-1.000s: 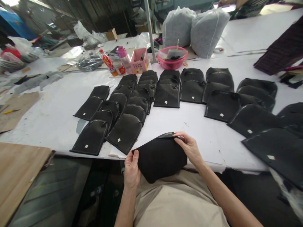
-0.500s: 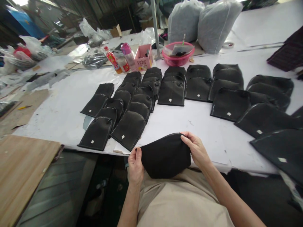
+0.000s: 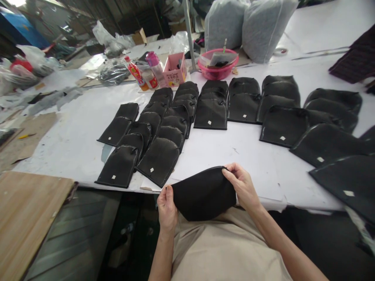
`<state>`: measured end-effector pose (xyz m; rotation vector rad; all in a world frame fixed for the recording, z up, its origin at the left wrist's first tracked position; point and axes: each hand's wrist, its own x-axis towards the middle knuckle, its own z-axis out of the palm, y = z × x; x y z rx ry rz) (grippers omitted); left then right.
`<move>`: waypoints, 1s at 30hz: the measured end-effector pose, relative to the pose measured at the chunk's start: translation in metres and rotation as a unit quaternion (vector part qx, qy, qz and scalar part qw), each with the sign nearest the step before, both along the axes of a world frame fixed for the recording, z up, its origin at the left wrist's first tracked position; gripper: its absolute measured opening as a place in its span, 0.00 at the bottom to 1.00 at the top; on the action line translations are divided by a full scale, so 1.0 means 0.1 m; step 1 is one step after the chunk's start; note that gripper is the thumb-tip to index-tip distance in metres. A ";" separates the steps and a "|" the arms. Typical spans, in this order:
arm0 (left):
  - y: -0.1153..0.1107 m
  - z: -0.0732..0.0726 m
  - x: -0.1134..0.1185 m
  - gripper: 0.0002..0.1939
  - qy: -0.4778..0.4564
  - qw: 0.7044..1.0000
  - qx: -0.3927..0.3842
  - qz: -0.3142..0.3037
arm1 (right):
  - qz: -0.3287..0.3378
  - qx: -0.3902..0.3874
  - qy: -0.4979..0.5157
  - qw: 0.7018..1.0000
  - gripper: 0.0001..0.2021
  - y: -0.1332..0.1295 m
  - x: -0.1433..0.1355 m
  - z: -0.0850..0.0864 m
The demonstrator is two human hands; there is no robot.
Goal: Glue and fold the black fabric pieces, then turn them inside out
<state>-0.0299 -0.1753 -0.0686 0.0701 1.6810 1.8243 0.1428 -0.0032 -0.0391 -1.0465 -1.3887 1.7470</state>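
A black fabric piece with one curved edge is stretched between my two hands, just over the table's front edge and my lap. My left hand pinches its left corner, thumb on top. At the upper right corner, my right hand grips it between thumb and fingers. Beyond it lie overlapping rows of similar black pieces; the nearest ones, such as this black piece and another black piece, each carry a small white tag.
The white table spreads ahead. At its back stand a pink basket, a pink box, a red-labelled bottle and two stuffed grey bags near a metal pole. A wooden board is at left.
The view has shifted slightly, so the table things sit a little further left and up. Both hands keep their hold on the black fabric piece, which has hardly moved.
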 end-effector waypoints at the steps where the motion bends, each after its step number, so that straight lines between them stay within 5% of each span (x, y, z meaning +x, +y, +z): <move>1: 0.01 0.00 0.01 0.17 -0.002 1.000 0.014 0.016 | -0.002 0.000 0.006 1.000 0.15 -0.01 0.00 0.01; 12: -0.03 -0.02 0.00 0.20 -0.009 0.997 0.006 0.071 | 0.015 -0.014 0.037 0.999 0.13 -0.06 -0.02 0.13; 19: -0.13 -0.06 -0.07 0.21 0.089 0.995 -0.045 -0.002 | 0.049 0.001 0.038 0.998 0.13 -0.08 0.00 0.23; 30: -0.43 -0.06 -0.14 0.21 0.119 0.984 -0.115 -0.063 | 0.131 0.081 0.023 0.988 0.10 -0.18 -0.05 0.33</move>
